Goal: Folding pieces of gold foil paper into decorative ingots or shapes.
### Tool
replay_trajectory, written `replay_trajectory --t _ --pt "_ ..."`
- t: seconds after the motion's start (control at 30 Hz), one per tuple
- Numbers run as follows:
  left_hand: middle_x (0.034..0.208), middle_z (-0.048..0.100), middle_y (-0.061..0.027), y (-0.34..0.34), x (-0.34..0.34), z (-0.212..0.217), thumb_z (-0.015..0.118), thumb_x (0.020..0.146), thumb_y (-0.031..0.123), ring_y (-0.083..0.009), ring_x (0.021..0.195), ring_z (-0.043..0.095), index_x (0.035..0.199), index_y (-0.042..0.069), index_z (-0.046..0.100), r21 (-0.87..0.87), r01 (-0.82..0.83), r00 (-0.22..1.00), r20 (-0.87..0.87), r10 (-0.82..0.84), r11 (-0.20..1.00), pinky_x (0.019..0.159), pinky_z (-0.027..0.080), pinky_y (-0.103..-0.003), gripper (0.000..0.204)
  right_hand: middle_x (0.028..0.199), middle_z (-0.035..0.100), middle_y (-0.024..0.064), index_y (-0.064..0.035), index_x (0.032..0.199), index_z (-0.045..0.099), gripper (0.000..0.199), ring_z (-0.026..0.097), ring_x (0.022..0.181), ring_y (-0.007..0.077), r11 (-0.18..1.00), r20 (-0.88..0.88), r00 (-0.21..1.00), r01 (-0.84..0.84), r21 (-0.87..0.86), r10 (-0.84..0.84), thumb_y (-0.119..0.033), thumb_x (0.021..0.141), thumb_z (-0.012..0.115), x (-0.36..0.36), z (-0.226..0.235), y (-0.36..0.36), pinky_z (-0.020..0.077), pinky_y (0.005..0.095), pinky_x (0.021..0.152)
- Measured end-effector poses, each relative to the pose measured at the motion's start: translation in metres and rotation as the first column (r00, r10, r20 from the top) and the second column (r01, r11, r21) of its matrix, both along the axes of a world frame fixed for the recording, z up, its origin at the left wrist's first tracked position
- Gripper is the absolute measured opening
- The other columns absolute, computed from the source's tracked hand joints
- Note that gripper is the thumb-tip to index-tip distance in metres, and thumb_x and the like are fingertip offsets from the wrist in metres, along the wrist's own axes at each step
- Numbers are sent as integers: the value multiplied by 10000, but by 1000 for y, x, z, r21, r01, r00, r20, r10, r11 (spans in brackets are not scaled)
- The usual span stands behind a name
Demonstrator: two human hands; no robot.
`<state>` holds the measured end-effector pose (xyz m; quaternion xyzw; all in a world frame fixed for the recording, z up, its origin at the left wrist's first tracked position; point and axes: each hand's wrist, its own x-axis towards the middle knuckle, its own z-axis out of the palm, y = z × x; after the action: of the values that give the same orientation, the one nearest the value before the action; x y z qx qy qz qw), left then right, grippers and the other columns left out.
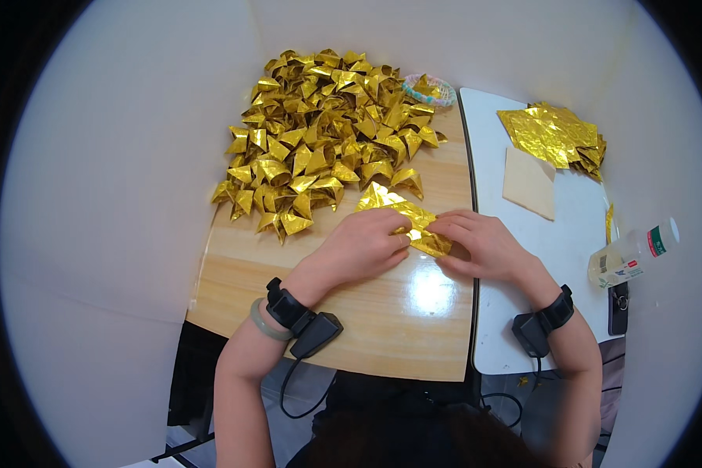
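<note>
Bright, fairly even white light covers the wood-grain counter [327,316], burning out in glare on its right half and glinting off folded gold foil pieces [320,129] at its far end. Below its near edge lies dimness and some blur; around it, white partitions [117,195] curve toward black fisheye corners.

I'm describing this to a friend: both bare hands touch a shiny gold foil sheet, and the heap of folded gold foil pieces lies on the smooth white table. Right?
Not quite: the head view shows the heap of folded gold foil pieces on the light wood-grain table. Left hand and right hand do touch the shiny gold foil sheet.
</note>
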<state>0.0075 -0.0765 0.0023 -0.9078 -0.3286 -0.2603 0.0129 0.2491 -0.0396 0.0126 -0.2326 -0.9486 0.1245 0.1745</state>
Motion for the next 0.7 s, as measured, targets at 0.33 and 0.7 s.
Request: replay_trajectory --t 0.33,0.7 --pt "854 627 -11 0 0 -9 675 713 125 -202 762 608 780 85 654 27 -107 994 5 106 994 609 499 -305 81 917 638 90 -88 1140 556 457 620 850 269 1000 -120 993 -3 26 6 -275 756 719 -11 -4 -4 509 334 728" --pt "941 562 -68 11 -11 -9 731 717 304 -233 974 530 884 59 629 -640 -154 921 183 343 753 791 464 -375 314 893 597 43 -95 964 636 160 599 838 228 903 -127 936 273 -331 -329 -123 807 636 -23 -2 -9 498 326 702"
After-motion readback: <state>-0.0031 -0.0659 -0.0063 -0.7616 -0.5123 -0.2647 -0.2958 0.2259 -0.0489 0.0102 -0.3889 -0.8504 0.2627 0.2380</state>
